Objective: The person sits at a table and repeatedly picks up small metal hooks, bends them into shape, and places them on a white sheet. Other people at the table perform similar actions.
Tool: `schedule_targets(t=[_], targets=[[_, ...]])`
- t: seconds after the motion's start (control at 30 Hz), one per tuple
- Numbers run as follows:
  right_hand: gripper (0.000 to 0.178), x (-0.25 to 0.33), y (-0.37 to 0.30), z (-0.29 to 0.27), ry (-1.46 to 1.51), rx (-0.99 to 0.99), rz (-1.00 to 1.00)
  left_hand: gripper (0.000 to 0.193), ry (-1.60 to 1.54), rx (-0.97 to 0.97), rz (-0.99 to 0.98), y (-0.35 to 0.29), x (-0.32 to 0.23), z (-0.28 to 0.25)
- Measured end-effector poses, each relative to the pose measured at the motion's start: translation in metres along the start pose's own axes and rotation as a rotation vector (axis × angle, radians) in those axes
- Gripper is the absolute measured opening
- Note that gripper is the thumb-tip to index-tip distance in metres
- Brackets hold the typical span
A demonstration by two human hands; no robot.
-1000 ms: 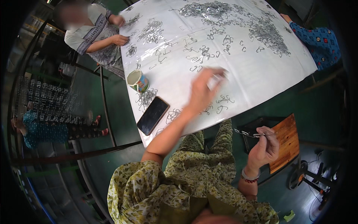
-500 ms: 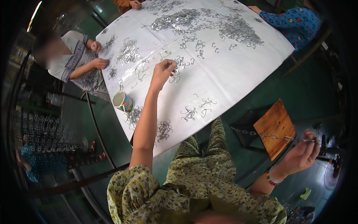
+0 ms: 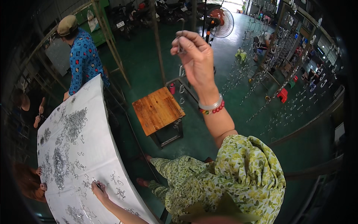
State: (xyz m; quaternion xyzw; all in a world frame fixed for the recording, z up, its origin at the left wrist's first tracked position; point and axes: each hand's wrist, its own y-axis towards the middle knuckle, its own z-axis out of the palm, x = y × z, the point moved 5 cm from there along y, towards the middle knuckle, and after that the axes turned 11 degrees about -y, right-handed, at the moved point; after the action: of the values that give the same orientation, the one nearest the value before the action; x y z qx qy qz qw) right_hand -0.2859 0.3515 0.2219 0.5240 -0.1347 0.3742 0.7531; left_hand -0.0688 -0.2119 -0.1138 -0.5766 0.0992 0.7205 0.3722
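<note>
My right hand (image 3: 197, 56) is raised at the upper middle, its thumb and fingers pinched on a hanging chain of metal S-hooks (image 3: 181, 89). One hook end stands up above the fingertips, and the lower links dangle near a wooden stool. Low on the left, my left hand (image 3: 99, 190) is over the white-covered table (image 3: 108, 149), thumb and fingers closed on what looks like small metal hooks, partly hidden by the fingers. Loose metal hooks (image 3: 120, 193) lie just beside it, and a dense pile of hooks (image 3: 59, 168) lies farther across the table.
The wooden stool (image 3: 158, 110) stands beyond the table's edge. A fan (image 3: 222, 24) is at the back. Chains of hooks (image 3: 298, 104) hang on the right around a frame. A person in a blue patterned shirt (image 3: 84, 56) and other people are along the table.
My view has swung to the right, bringing the stool, fan and hanging chains towards the middle. The chain, earlier stretched sideways over the stool, now hangs down from my raised right hand.
</note>
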Motion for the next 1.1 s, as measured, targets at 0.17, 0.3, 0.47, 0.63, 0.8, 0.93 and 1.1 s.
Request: schedule_targets(t=[0.17,0.3,0.47,0.63,0.8,0.93,1.1], targets=[[0.018,0.038,0.022,-0.03,-0.082,-0.063,-0.099,0.012,-0.048,0.075,0.014,0.012,0.004,0.003],[0.018,0.075,0.032,-0.052,-0.188,-0.082,-0.202,0.015,-0.068,0.079,0.053,0.0,0.004,0.021],[0.017,0.125,0.039,-0.068,-0.355,-0.128,-0.341,0.021,-0.001,0.082,0.158,-0.014,-0.022,0.038],[0.017,0.172,0.056,-0.094,-0.406,-0.252,-0.485,0.022,0.014,0.105,0.295,-0.024,-0.053,0.053],[0.022,0.195,0.077,-0.132,-0.307,-0.397,-0.459,0.024,0.019,0.096,0.434,-0.048,-0.094,0.068],[0.021,0.233,0.1,-0.144,-0.291,-0.322,-0.527,0.026,0.005,0.173,0.496,-0.07,-0.111,0.091],[0.022,0.248,0.143,-0.167,-0.283,-0.38,-0.603,0.028,0.04,0.116,0.605,-0.104,-0.138,0.099]])
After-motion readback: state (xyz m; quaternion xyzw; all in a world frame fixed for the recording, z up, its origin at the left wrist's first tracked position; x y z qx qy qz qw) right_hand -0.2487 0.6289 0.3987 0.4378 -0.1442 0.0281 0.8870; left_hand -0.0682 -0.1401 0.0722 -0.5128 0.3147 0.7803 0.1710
